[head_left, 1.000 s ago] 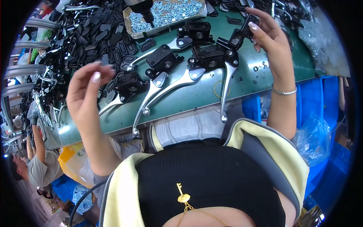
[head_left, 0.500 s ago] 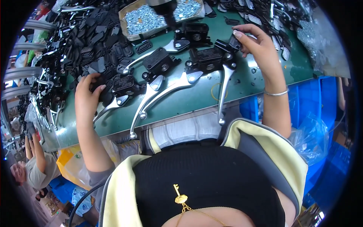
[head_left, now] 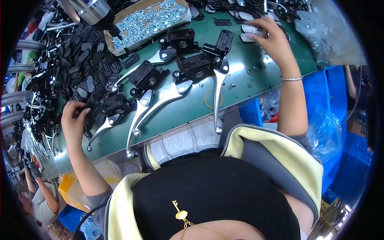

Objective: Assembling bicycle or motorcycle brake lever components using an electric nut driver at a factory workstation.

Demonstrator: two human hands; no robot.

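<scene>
My left hand (head_left: 73, 122) is at the table's left, fingers curled and thumb close to the forefinger, beside black plates (head_left: 95, 113); what its fingertips hold, if anything, is lost against dark parts. My right hand (head_left: 276, 42) is at the far right, thumb and fingers apart around a silver oblong plate (head_left: 250, 29), a second silver plate (head_left: 247, 37) under the thumb. Between my hands lie several brake lever assemblies with black reservoirs and silver levers. The rightmost lever (head_left: 218, 94) points toward me, its black reservoir (head_left: 225, 41) topped by a black cover.
A tray (head_left: 117, 52) of silver screws stands at the back, with a power screwdriver (head_left: 94, 14) hanging over its left end. Heaped black plates (head_left: 82, 66) fill the left. A rubber ring (head_left: 209, 99) and small bits lie on the green table (head_left: 188, 110). Another person (head_left: 44, 200) is at far left.
My right hand has left the rightmost reservoir's black cover and gone over to the silver plates. The view has shifted, so the table's things appear further left. My left hand stays beside the black plates.
</scene>
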